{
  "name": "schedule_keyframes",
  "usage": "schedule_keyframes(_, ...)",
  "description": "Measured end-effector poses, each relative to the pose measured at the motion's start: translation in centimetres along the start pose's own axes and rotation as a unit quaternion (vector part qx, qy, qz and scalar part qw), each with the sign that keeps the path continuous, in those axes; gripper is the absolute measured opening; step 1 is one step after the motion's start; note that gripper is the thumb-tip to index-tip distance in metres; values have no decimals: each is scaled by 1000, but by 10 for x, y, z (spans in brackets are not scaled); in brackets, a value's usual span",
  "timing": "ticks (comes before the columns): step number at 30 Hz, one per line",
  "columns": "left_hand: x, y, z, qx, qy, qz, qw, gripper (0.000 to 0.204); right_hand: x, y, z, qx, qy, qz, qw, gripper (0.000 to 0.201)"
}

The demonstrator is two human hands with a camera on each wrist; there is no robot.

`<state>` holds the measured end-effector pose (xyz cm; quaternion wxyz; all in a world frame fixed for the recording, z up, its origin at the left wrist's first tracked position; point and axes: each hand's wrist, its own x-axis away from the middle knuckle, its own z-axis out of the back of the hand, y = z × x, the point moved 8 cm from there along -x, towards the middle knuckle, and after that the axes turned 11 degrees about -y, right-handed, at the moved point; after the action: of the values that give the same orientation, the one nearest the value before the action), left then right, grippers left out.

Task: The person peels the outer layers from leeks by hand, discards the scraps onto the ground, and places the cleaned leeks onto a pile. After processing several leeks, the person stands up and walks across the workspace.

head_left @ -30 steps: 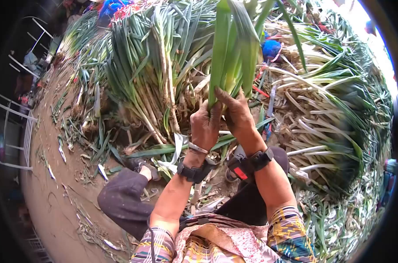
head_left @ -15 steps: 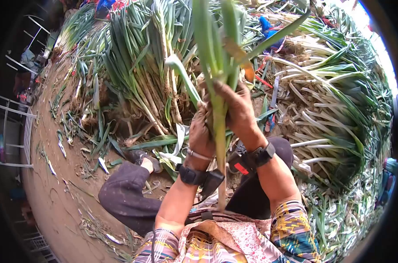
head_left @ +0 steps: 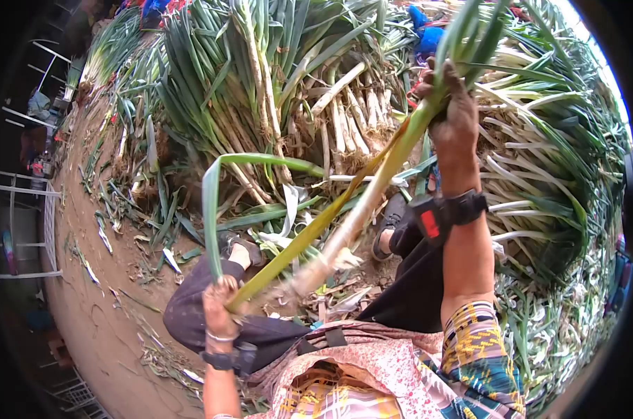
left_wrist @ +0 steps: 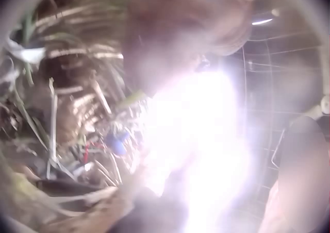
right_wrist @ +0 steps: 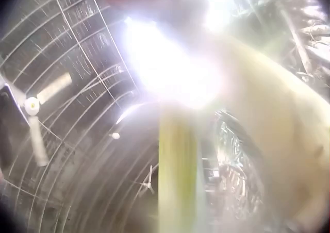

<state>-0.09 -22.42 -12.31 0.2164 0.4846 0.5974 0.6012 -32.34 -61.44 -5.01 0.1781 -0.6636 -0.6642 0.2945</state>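
My right hand grips a leek around its upper stalk, up at the right in the head view. The leek slants down to the left, its root end blurred, its green leaves above the hand. Low at the left, my left hand pinches a long yellowish outer leaf, whose other end meets the stalk below my right hand. A bent green leaf also rises from the left fingers. Glare washes out much of both wrist views; a yellow-green stalk shows in the right one.
Unpeeled leeks stand bunched ahead, roots down. Leeks with white stems lie piled at the right. Leaf scraps cover the lower right ground. Bare soil and a white metal rack are at the left.
Both hands were together on the leek's green part. The left has pulled down and left with a yellowish leaf; the right has moved up and right with the leek, which now slants.
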Motion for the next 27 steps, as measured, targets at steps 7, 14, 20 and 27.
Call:
schedule_keyframes(7,-72,51,-74,-723,-163,-168,650,54,14,20,-24,-17,-88,-24,996,34)
schedule_keyframes(14,-129,77,-263,-290,-201,-274,895,29,41,55,-56,69,-60,-54,994,33)
schedule_keyframes(20,-135,63,-274,-199,-198,-245,928,14,32,49,-49,122,-25,-40,991,40)
schedule_keyframes(27,-35,102,-177,-164,-199,-345,903,21,11,39,-18,164,2,-50,985,52)
